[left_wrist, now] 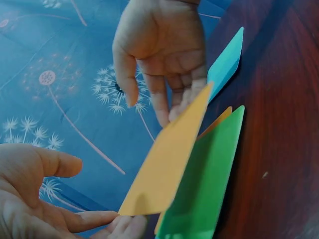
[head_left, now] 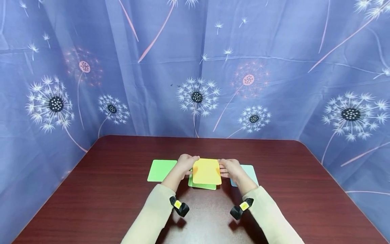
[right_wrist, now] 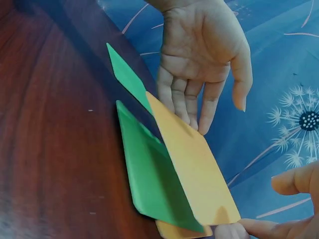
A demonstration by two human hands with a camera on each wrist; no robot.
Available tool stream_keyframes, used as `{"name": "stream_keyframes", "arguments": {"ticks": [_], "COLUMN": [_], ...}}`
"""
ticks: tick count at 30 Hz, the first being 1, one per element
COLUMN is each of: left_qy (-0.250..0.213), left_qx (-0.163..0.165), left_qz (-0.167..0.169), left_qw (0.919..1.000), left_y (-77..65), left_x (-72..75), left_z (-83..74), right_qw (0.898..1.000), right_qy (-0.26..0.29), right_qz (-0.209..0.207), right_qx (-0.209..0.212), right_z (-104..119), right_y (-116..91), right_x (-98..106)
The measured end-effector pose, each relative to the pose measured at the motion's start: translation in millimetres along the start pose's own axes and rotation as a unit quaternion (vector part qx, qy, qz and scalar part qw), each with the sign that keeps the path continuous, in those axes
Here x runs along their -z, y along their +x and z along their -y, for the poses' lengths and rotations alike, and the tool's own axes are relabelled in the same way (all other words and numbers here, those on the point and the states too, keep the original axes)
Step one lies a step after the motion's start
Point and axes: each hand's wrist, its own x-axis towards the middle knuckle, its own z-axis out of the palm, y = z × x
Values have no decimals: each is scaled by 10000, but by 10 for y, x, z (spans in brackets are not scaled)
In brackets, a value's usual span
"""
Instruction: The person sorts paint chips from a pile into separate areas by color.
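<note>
A yellow card (head_left: pixel 207 171) with rounded corners is carried between two bare hands, raised above the middle of the worktop (head_left: pixel 122 203). Its left edge is met by the fingertips of the left hand (head_left: pixel 183 165), and its right edge by those of the right hand (head_left: pixel 231 168). On both sides the grip is spread: in the wrist views the thumbs are seen standing off the card, and the card is supported by extended fingers, without being pinched.

Directly beneath, a middle green card (head_left: pixel 202 186) is largely covered from above; its near edge is left exposed in the head view. A shadow is cast on its face. An orange card (left_wrist: pixel 218 121) is partly visible along the same green card; the order of overlap cannot be told.

To the left, a second green card (head_left: pixel 161 170) is laid flat on the worktop, its near right corner passing behind the left hand. To the right, a light blue card (head_left: pixel 250 172) is laid flat, partly hidden by the right hand. A black device with a yellow square is worn at each wrist, outside pale sleeves. The worktop, dark red-brown, is surrounded by a blue curtain (head_left: pixel 158 78) printed with dandelions.
</note>
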Motion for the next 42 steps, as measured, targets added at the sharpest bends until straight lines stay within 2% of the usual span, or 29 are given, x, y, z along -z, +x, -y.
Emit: {"name": "stream_keyframes", "arguments": {"ticks": [6,12,20,27,35,42], "left_qy": [36,210,474,351,216,79], "left_qx": [216,94,-88,-38,-175,-159], "left_qz": [38,64,-93,-187,-353,-295], "left_qw": [9998,9997,9988,9992,9990,9994], "left_y": [45,81,228,392,620,795], "left_x": [58,109,169,152,136,132], "left_z": [-152,-300,-451,-543,-537,-421], "right_qw": [9999,9998,9995,9995,9998,9993], "right_qy": [1,-99,-309,-298,-50,206], "right_qz": [134,173,2,-79,-181,-238], "right_qx": [-34,-1,0,-114,-107,-210], "right_z": [151,302,510,594,646,550], "right_y": [48,113,305,460,704,873], "right_x": [40,49,-38,-58,-60,-79]}}
